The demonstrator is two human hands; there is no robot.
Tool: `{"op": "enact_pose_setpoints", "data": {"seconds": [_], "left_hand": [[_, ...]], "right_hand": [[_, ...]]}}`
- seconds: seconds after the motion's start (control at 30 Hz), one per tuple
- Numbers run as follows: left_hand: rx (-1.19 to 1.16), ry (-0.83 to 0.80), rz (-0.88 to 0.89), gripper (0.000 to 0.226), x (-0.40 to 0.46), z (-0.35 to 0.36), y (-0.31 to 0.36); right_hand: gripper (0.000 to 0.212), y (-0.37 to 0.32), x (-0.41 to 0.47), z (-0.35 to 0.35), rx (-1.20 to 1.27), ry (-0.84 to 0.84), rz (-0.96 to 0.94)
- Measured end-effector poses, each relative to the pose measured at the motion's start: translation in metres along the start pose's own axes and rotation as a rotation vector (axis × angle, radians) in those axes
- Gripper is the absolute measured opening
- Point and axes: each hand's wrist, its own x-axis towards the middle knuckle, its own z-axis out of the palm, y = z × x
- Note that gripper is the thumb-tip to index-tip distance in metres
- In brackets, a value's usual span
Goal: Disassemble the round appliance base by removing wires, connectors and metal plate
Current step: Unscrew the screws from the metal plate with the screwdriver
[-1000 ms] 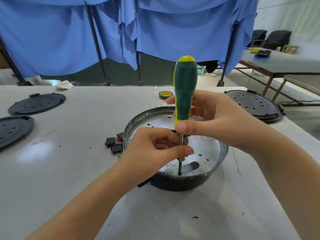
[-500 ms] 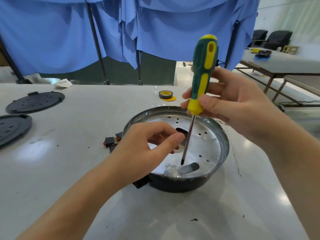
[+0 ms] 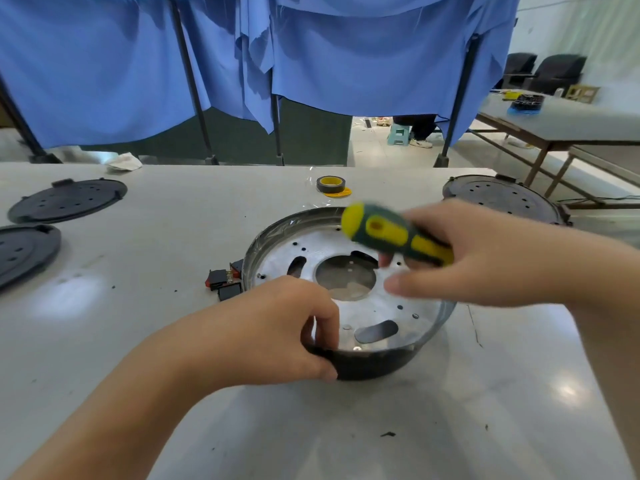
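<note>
The round base (image 3: 349,292) sat on the white table (image 3: 166,237) just ahead of the person, its metal plate (image 3: 346,271) still seated inside. Half a second before, the right hand (image 3: 485,254) had held the screwdriver (image 3: 394,239) nearly upright with its tip down on the plate near six o'clock; now the tool lay almost level, lifted clear, its handle pointing toward ten o'clock and the hand's fingers wrapped round it (the shaft was hidden). The left hand (image 3: 277,330), earlier pinching near the shaft, had dropped to grip the base's rim at about seven o'clock. Probably a screw there had been finished with, and the base was about to be turned or the plate lifted. Black switches (image 3: 225,280) lay beside the base at nine o'clock.
</note>
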Motion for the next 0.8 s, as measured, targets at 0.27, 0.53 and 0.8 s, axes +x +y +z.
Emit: {"op": "enact_pose_setpoints", "data": {"seconds": [0.27, 0.53, 0.8], "left_hand": [[-0.087, 0.129, 0.115, 0.031, -0.001, -0.008, 0.004], [-0.169, 0.257, 0.132, 0.029, -0.001, -0.012, 0.004], [-0.149, 0.301, 0.142, 0.017, 0.002, -0.01, 0.001]], "right_hand": [[0.038, -0.005, 0.001, 0.021, -0.306, -0.166, 0.035], [0.019, -0.004, 0.003, 0.014, -0.243, -0.045, 0.002], [0.019, 0.001, 0.006, 0.013, -0.248, -0.011, -0.038]]}}
